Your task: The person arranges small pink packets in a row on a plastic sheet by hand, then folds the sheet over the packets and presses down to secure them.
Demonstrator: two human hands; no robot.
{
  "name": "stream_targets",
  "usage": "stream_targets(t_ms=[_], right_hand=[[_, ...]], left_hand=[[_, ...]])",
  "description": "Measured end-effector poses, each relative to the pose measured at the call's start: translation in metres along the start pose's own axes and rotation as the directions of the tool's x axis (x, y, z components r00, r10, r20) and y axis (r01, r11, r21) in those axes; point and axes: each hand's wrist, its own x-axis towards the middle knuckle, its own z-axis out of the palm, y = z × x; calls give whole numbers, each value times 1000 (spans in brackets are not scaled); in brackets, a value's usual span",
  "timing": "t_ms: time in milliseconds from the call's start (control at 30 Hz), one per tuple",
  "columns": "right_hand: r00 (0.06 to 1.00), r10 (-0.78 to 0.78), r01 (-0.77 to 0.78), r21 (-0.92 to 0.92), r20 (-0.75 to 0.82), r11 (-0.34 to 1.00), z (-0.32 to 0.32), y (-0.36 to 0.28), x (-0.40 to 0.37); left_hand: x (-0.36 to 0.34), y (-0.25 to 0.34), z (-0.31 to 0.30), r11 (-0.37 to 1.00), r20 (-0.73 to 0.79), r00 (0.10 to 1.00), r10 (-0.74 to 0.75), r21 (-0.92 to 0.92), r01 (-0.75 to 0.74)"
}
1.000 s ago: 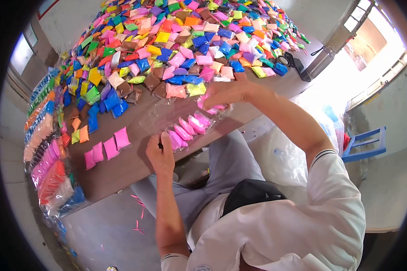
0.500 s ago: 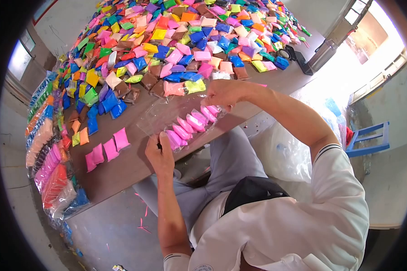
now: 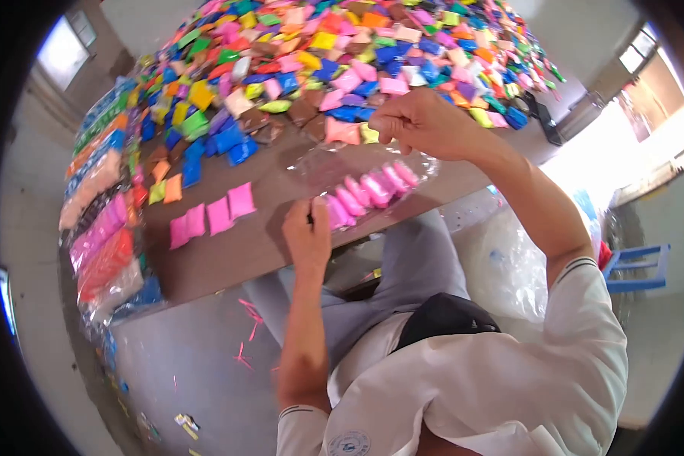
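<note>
A clear plastic bag lies near the table's front edge, with a row of several pink packets inside it. My left hand is closed at the bag's left end, thumb and fingers pinching the film beside the nearest packet. Above the far side of the bag is my right hand, its fingers curled together; what they hold, if anything, is hidden. Left of my left hand, several loose pink packets lie side by side on the table.
A large heap of coloured packets covers the back of the table. Filled clear bags line its left edge. On the right are a big translucent plastic sack and a blue stool. Pink scraps lie on the floor.
My right hand has lifted away from the packets' right end, up over the bag. My left hand stays at the bag's left end. The whole view has shifted, moving the table scene rightward.
</note>
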Motion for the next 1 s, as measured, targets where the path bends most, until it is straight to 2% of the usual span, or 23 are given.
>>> stream_targets(t_ms=[67, 133, 267, 300, 367, 433, 467, 500, 567, 600, 667, 733, 800, 833, 933, 1000], right_hand=[[974, -222, 221, -20, -50, 975, 18, -18, 10], [875, -467, 464, -56, -126, 884, 47, -43, 22], [881, -467, 472, -173, 72, 864, 107, -83, 61], [881, -451, 472, -228, 141, 851, 122, -91, 74], [889, -396, 453, -315, 230, 834, 153, -101, 98], [908, -323, 409, -387, 268, 827, 184, -103, 121], [915, -282, 383, -404, 288, 831, 197, -101, 130], [921, -239, 357, -423, 306, 833, 208, -99, 140], [933, -180, 310, -440, 312, 843, 227, -89, 152], [940, -162, 287, -438, 300, 852, 229, -84, 153], [947, -148, 265, -430, 285, 863, 232, -73, 155], [948, -158, 267, -419, 277, 868, 222, -74, 155], [934, -219, 323, -404, 283, 856, 222, -69, 164], [925, -251, 353, -398, 286, 847, 223, -69, 168], [910, -367, 409, -280, 193, 868, 228, -82, 169], [904, -265, 372, -311, 337, 875, 234, -94, 166]], left_hand=[[0, 6, 1, 999, -12, 1000, 14, -37, -14], [-2, 2, 3, 998, -29, 1000, 8, -58, -10], [-4, -7, 6, 982, 6, 998, -66, -176, 66], [-2, 4, 4, 977, -51, 993, 108, -179, -115], [-7, -19, 10, 976, 12, 999, 41, -215, -38], [-5, -10, 5, 956, -52, 975, 216, -194, -222], [-7, -11, 8, 858, -28, 998, 60, -509, -66], [-12, -15, 14, 642, 44, 996, -78, -762, 84], [-16, -24, 22, 301, 150, 973, -174, -933, 198], [-16, -23, 24, 264, 145, 975, -166, -947, 185], [-17, -26, 22, 450, 138, 981, -135, -874, 185], [-13, -17, 10, 794, 143, 987, -73, -591, 144], [-9, -20, 4, 966, 143, 989, 29, -257, 9], [-7, -22, 4, 993, 149, 985, 90, -89, -78], [-7, -21, 6, 979, 73, 987, 146, -154, -134], [-8, -24, 10, 945, 179, 959, 218, 206, -253]])
